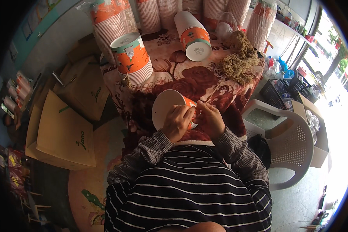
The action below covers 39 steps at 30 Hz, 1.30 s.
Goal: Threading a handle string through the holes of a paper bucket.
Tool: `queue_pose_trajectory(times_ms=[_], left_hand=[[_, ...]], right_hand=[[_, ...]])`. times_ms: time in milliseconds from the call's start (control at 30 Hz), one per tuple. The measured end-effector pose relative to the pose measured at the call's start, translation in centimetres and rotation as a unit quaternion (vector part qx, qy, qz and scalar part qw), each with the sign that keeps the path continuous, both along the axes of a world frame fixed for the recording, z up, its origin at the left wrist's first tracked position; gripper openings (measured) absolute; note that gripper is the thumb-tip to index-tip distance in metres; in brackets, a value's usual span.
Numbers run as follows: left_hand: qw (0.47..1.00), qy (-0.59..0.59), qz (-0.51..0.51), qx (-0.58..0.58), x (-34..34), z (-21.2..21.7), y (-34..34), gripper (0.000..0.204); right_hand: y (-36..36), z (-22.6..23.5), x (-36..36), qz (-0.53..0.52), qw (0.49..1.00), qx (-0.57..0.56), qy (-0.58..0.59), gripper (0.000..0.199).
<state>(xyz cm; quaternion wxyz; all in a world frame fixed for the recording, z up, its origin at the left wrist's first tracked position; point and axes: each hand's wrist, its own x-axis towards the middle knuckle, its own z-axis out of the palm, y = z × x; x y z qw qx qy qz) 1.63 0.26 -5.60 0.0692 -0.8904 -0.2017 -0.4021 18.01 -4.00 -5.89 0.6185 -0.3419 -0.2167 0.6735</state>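
Note:
A white paper bucket [161, 105] with an orange printed side lies tipped over at the near edge of the flowered cloth, its wide round end toward the left. My left hand [178, 121] rests against its side, fingers bent and pressed on it. Close beside, my right hand [211, 120] is closed in a pinch at the bucket's orange side; whatever is between its fingertips is too small to make out. Beyond them stands an upside-down stack of orange buckets [132, 62], and another stack [193, 36] lies on its side. A tangled bundle of tan cord [239, 60] sits at the right.
Tall plastic-wrapped bucket stacks [149, 15] line the table's back. Cardboard boxes [65, 133] stand on the floor at left. On the right are a plastic chair [297, 143], black crates [276, 94] and an open carton [321, 143]. The cloth-covered table [174, 79] lies ahead.

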Motion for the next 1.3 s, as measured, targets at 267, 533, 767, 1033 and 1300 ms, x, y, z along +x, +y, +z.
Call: queue_pose_trajectory(times_ms=[267, 533, 767, 1033, 1300], left_hand=[[0.936, -0.131, -0.081, -0.318, -1.0, 1.1, 1.7, 0.011], [0.803, -0.147, -0.151, -0.557, -2.2, 1.3, 3.0, 0.022], [0.75, -0.192, -0.183, -0.606, -2.1, 1.4, 2.9, 0.023], [0.748, -0.195, -0.178, -0.609, -2.0, 1.0, 3.0, 0.023], [0.798, -0.164, -0.172, -0.554, -1.7, 0.8, 2.7, 0.021]], right_hand=[[-0.4, 3.4, 0.8, -0.045, 0.924, 0.236, -0.296, 0.021], [0.0, 2.0, 2.0, -0.039, 0.81, 0.242, -0.532, 0.018], [0.2, 1.1, 0.3, -0.068, 0.744, 0.339, -0.572, 0.029], [-0.3, 0.9, 0.1, -0.096, 0.766, 0.27, -0.575, 0.015], [-0.4, 1.1, -0.1, -0.122, 0.763, 0.25, -0.584, 0.014]])
